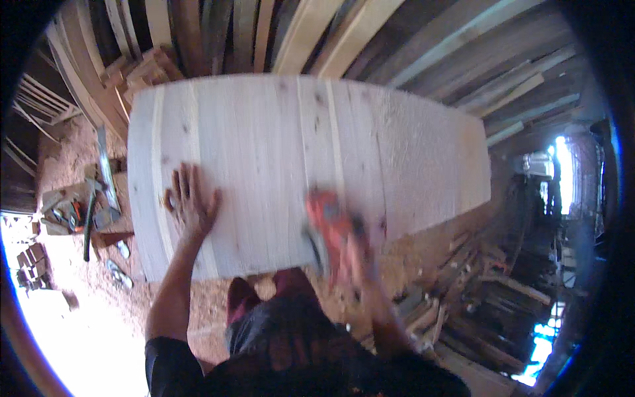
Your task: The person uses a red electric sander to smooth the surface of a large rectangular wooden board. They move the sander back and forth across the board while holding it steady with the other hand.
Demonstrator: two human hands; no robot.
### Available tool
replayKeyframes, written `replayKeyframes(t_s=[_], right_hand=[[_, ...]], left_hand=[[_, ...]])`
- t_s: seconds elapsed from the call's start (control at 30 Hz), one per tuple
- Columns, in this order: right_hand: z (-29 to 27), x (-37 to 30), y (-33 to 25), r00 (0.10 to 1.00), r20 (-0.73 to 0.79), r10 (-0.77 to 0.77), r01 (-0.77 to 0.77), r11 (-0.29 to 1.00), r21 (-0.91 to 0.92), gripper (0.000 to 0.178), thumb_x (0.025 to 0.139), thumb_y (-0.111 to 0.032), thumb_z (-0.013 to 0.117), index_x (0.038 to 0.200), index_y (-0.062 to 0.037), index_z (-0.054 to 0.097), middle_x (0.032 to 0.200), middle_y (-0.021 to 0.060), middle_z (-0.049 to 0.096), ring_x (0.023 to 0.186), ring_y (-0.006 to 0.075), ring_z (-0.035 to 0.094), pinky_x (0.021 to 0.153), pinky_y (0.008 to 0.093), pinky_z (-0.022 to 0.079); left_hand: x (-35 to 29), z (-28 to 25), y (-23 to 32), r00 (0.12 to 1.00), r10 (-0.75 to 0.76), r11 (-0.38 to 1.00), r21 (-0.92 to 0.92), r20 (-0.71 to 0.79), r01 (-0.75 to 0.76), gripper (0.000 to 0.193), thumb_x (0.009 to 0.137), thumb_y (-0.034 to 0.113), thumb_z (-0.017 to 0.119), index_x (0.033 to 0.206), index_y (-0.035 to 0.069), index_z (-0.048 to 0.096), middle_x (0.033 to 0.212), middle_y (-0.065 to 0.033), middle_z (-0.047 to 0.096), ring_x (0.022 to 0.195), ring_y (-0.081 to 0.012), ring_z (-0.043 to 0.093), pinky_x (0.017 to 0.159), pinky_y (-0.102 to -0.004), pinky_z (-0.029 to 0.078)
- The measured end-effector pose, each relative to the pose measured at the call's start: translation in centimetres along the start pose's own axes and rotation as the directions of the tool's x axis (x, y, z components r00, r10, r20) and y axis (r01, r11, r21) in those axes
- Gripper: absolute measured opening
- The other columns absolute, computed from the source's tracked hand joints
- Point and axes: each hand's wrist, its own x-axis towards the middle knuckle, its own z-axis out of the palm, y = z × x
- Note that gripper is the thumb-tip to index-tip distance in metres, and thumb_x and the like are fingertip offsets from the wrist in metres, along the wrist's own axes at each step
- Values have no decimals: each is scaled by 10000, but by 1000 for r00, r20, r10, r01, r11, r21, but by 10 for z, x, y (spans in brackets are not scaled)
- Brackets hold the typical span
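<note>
Closest in, the right hand (354, 255) is wrapped tight around an orange-red handheld power sander (329, 228), sitting right at the near edge of the panel, a bit right of the middle. It's blurred, so I can't make out the fingers, but the grip looks closed on the tool body.

The left hand (190, 202) is flat and spread, fingers splayed, palm down on the big pale glued-up wooden panel (297, 152), near its left end. It isn't gripping anything, just pressing down. The two hands are well apart, with a stretch of bare board between them.

The panel's long axis runs left to right across the view, and nearly all of its surface lies away from the sander, toward the far edge and the right end. The right hand is clearly the one nearer that open stretch. The right part of the board looks dusted with fine sawdust.

Off the left end, some hand tools (79, 212) lie on the sawdust-covered floor (66, 264). Past the far edge, stacked long timber planks (317, 33) lean in a row.
</note>
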Motion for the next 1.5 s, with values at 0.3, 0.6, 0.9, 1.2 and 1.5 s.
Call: replayKeyframes(t_s=[0.3,0.6,0.9,1.2,1.5], right_hand=[[15,0,23,999,30,-12,10,996,92,562,1075,-550,538,1036,-26,739,614,-17,612,396,83,469,364,300,380],[69,280,-180,988,84,-130,125,990,58,657,973,-768,537,1031,-131,689,616,-39,492,462,79,447,416,294,331],[73,183,-114,998,63,-27,24,999,45,624,975,-749,570,898,-130,592,556,-44,473,421,90,445,398,306,376],[85,-93,47,986,-152,67,-40,984,173,225,1078,-342,606,1175,-140,633,644,-59,517,482,61,464,438,256,378],[120,147,-103,993,73,-89,88,996,16,625,1017,-682,553,941,-91,741,607,-71,532,491,56,463,441,299,347]], left_hand=[[-1,-14,5,999,-27,995,-96,35,30,848,992,535,591,1655,71,336,1751,-175,250,1631,-359,182,1261,-614,77],[3,-21,8,999,-28,998,-56,28,30,843,971,519,631,1641,77,372,1737,-177,289,1620,-355,223,1260,-597,104],[5,-17,3,999,-7,999,-41,31,8,851,981,561,609,1650,100,357,1746,-172,269,1624,-346,213,1255,-577,111],[2,-4,0,1000,-2,999,-51,0,2,852,981,522,634,1659,101,335,1749,-180,256,1621,-358,213,1242,-600,107],[4,-10,1,1000,-13,997,-75,-11,12,846,959,526,656,1637,101,382,1735,-185,292,1611,-362,242,1235,-598,127]])
